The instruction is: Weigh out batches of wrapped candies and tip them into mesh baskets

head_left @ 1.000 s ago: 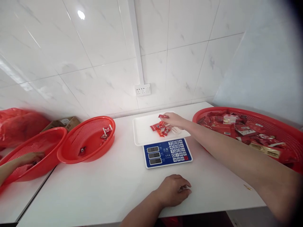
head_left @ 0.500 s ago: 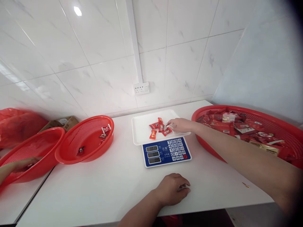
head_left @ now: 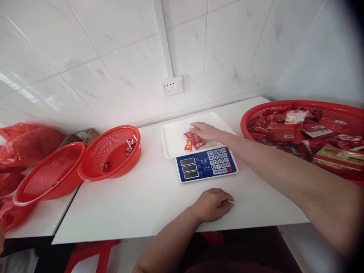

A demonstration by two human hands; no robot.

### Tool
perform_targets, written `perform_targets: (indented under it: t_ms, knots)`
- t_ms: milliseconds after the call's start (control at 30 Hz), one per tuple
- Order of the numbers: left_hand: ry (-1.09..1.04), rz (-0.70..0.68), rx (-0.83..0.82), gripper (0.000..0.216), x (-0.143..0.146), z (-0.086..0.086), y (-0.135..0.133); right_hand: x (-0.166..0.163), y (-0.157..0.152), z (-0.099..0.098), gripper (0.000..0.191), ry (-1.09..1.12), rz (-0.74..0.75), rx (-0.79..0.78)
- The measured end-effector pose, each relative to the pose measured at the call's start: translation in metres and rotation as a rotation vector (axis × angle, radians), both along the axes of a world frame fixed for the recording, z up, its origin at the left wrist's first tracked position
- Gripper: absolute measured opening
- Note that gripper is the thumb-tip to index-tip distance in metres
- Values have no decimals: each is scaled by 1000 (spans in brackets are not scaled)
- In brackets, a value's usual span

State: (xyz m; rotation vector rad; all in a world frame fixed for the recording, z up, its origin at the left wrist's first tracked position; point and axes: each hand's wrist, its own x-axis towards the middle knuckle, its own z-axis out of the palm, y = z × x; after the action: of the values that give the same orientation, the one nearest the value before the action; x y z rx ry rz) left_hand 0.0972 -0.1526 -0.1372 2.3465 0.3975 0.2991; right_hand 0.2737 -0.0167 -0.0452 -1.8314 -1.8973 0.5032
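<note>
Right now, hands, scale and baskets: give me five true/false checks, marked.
1. The right hand is at the red-wrapped sweets on the white weighing tray. True.
2. The keypad sits left of the three displays. False: the keypad is on their right.
3. The left hand is inside a red basket. False: the left hand is at the white tabletop, in front of the digital scale.
4. Red packets crowd the large red basket at right. True.
5. The cardboard box stands right of the digital scale. False: the cardboard box is left of it.
</note>
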Motion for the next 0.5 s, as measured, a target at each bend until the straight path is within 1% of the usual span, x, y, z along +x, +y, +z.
perform_targets:
  t_ms: [67,133,200,267,333,400,500]
  knots:
    - [3,-4,-6,22,0,0,0,-7,-5,-2,52,34,29,-6]
    - [12,-8,-11,22,1,0,0,-10,-15,2,50,58,35,26]
    - [20,-12,-11,23,1,0,0,-8,-31,11,47,61,16,85]
    - [27,-20,-7,23,1,0,0,2,-52,21,45,26,-19,132]
    - [33,-31,-2,24,1,0,1,20,-77,29,44,-54,-67,130]
    - [39,-42,3,24,0,0,1,48,-102,30,42,-161,-159,97]
    - [50,-52,8,24,0,0,1,102,-135,19,42,-329,-293,-10]
